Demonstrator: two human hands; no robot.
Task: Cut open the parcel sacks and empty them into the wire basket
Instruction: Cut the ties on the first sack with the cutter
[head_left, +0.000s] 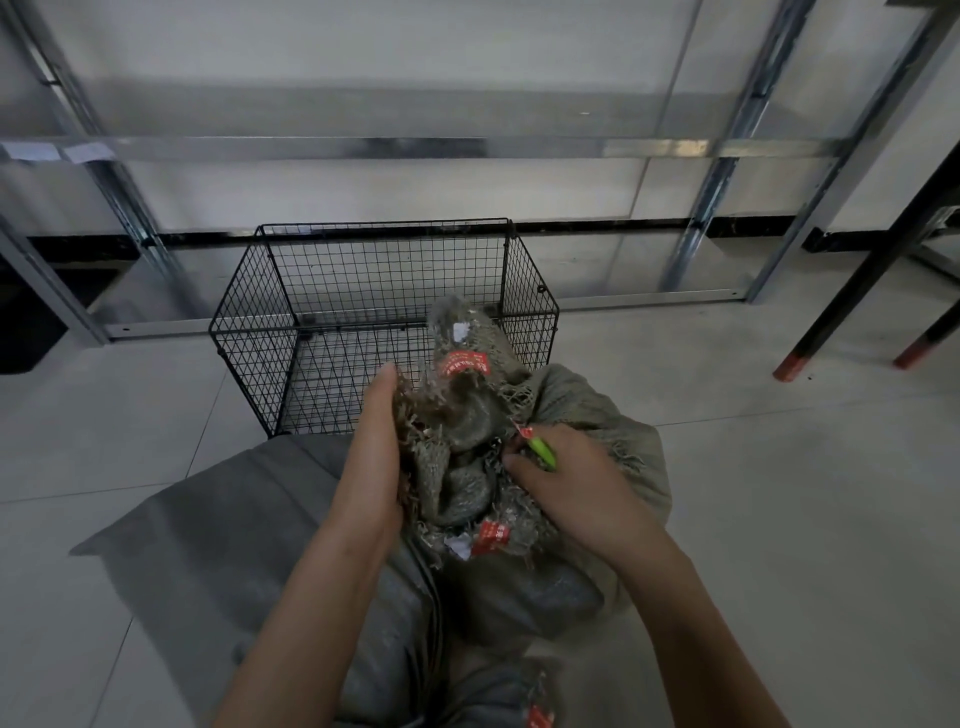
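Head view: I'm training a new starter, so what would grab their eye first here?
The frayed sack with red tags, bunched at centre between both hands: the left hand grips its mouth, the right hand holds a green cutter against it. Just behind stands the black wire basket.

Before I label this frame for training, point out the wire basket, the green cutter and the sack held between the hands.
wire basket (384, 270): head view, mesh of its back wall.
green cutter (543, 453): head view, its exposed green body.
sack (470, 421): head view, bunched fabric at its frayed mouth.
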